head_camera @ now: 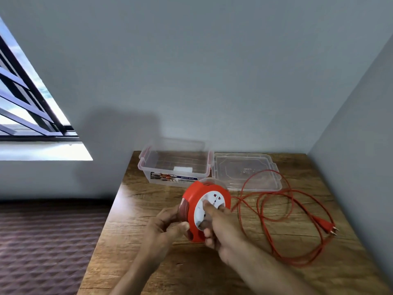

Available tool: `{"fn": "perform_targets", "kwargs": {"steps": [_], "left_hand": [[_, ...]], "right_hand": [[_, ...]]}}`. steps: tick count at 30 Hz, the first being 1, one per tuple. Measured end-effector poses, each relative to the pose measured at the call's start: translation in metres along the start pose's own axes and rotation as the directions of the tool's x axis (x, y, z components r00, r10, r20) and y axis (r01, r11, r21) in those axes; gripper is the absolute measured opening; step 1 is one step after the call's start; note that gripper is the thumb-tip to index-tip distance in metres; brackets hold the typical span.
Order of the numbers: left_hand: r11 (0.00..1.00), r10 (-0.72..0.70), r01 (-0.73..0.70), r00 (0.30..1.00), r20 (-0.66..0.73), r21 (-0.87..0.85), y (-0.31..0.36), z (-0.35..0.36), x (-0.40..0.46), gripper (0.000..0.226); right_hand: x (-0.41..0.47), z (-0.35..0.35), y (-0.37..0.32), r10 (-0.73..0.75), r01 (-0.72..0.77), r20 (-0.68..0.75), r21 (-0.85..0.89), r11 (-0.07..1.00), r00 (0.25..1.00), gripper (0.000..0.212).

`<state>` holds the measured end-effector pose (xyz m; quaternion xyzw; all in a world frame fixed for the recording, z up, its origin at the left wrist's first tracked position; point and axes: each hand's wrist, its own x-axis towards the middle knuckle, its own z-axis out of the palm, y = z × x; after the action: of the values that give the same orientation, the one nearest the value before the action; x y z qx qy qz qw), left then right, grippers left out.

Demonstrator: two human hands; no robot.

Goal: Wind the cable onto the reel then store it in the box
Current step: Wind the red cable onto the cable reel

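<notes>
Head view: your left hand (pixel 168 228) curls round the round red plastic reel (pixel 205 209); your right hand (pixel 223 228) grips its white face, 1 finger straight.

Domestic room: wooden table (pixel 148 209) in a corner of plain grey walls (pixel 212 71); barred window (pixel 27 103) at left; patterned bedding or mattress (pixel 42 241) near left.

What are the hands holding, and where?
The red cable reel: left hand grips its rim, right hand holds its white socket face.
</notes>
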<state>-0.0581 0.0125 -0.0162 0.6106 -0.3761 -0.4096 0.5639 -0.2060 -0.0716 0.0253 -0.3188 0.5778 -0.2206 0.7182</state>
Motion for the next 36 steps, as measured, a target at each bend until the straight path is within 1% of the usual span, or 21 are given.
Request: {"fn": "perform_targets", "kwargs": {"steps": [2, 4, 6, 7, 9, 10, 12, 14, 15, 16, 18, 20, 22, 24, 26, 27, 29, 30, 32, 34, 36], "left_hand": [[0.999, -0.043, 0.043, 0.999, -0.013, 0.019, 0.004, 0.003, 0.003, 0.04], [0.995, -0.085, 0.086, 0.996, -0.017, 0.052, 0.01, 0.006, 0.007, 0.021], [0.991, -0.135, 0.136, 0.991, -0.009, 0.022, 0.016, 0.003, 0.01, 0.01], [0.987, -0.163, 0.163, 0.987, -0.013, -0.014, 0.02, 0.001, 0.012, 0.01], [0.978, -0.202, 0.199, 0.979, -0.041, -0.056, 0.029, -0.004, 0.015, 0.01], [0.978, -0.205, 0.203, 0.977, -0.054, -0.04, 0.032, -0.008, 0.019, 0.01], [0.975, -0.217, 0.218, 0.976, -0.011, 0.035, 0.041, -0.013, 0.027, 0.02], [0.959, -0.262, 0.251, 0.962, 0.076, 0.131, 0.049, -0.016, 0.035, 0.035], [0.948, -0.287, 0.266, 0.952, 0.107, 0.176, 0.053, -0.018, 0.039, 0.039], [0.938, -0.306, 0.274, 0.943, 0.132, 0.211, 0.057, -0.018, 0.043, 0.039], [0.925, -0.324, 0.272, 0.929, 0.177, 0.265, 0.064, -0.018, 0.047, 0.03], [0.918, -0.338, 0.275, 0.919, 0.202, 0.285, 0.069, -0.015, 0.05, 0.025], [0.923, -0.326, 0.258, 0.919, 0.22, 0.286, 0.067, -0.014, 0.051, 0.033], [0.924, -0.314, 0.242, 0.922, 0.226, 0.298, 0.063, -0.012, 0.049, 0.036], [0.929, -0.304, 0.24, 0.928, 0.215, 0.28, 0.06, -0.012, 0.044, 0.027], [0.936, -0.29, 0.232, 0.934, 0.209, 0.265, 0.057, -0.012, 0.042, 0.023], [0.941, -0.276, 0.229, 0.946, 0.171, 0.251, 0.053, -0.013, 0.039, 0.014], [0.943, -0.269, 0.23, 0.952, 0.144, 0.239, 0.051, -0.013, 0.037, 0.009], [0.954, -0.253, 0.228, 0.961, 0.114, 0.197, 0.048, -0.012, 0.035, 0.008], [0.963, -0.227, 0.207, 0.968, 0.108, 0.172, 0.046, -0.008, 0.03, 0.01], [0.973, -0.188, 0.171, 0.977, 0.097, 0.158, 0.044, -0.002, 0.024, 0.011]], "right_hand": [[-0.003, 0.002, 0.0, -0.032, 0.033, 0.015, -0.089, 0.996, 0.999, 0.041], [-0.007, 0.001, -0.001, -0.065, 0.084, 0.08, -0.264, 0.961, 0.995, 0.037], [-0.01, -0.007, -0.007, -0.155, 0.203, 0.136, -0.524, 0.827, 0.979, 0.03], [-0.012, -0.013, -0.012, -0.247, 0.287, 0.156, -0.661, 0.693, 0.956, 0.027], [-0.015, -0.028, -0.021, -0.474, 0.392, 0.221, -0.871, 0.297, 0.852, 0.027], [-0.016, -0.036, -0.026, -0.548, 0.407, 0.288, -0.907, 0.106, 0.785, 0.031], [-0.017, -0.048, -0.033, -0.58, 0.526, 0.503, -0.838, -0.146, 0.641, 0.039], [-0.013, -0.055, -0.037, -0.403, 0.623, 0.77, -0.638, -0.453, 0.495, 0.056], [-0.009, -0.056, -0.037, -0.285, 0.618, 0.845, -0.528, -0.583, 0.453, 0.062], [-0.008, -0.055, -0.038, -0.197, 0.622, 0.884, -0.443, -0.646, 0.424, 0.064], [-0.007, -0.05, -0.037, -0.102, 0.647, 0.906, -0.369, -0.668, 0.411, 0.063], [-0.006, -0.048, -0.034, -0.085, 0.648, 0.927, -0.319, -0.692, 0.365, 0.06], [-0.003, -0.047, -0.031, -0.069, 0.621, 0.947, -0.26, -0.74, 0.315, 0.058], [0.001, -0.049, -0.029, -0.063, 0.621, 0.95, -0.248, -0.744, 0.305, 0.054], [0.009, -0.051, -0.025, -0.094, 0.597, 0.947, -0.268, -0.757, 0.306, 0.048], [0.011, -0.051, -0.022, -0.154, 0.588, 0.932, -0.33, -0.738, 0.329, 0.049], [0.012, -0.048, -0.012, -0.323, 0.578, 0.826, -0.557, -0.596, 0.462, 0.058], [0.011, -0.046, -0.005, -0.399, 0.566, 0.737, -0.675, -0.473, 0.546, 0.061], [0.007, -0.04, 0.012, -0.559, 0.541, 0.499, -0.835, -0.104, 0.662, 0.062], [0.002, -0.031, 0.021, -0.59, 0.478, 0.244, -0.834, 0.278, 0.769, 0.063], [0.002, -0.022, 0.026, -0.535, 0.389, 0.058, -0.752, 0.532, 0.843, 0.061]]}}
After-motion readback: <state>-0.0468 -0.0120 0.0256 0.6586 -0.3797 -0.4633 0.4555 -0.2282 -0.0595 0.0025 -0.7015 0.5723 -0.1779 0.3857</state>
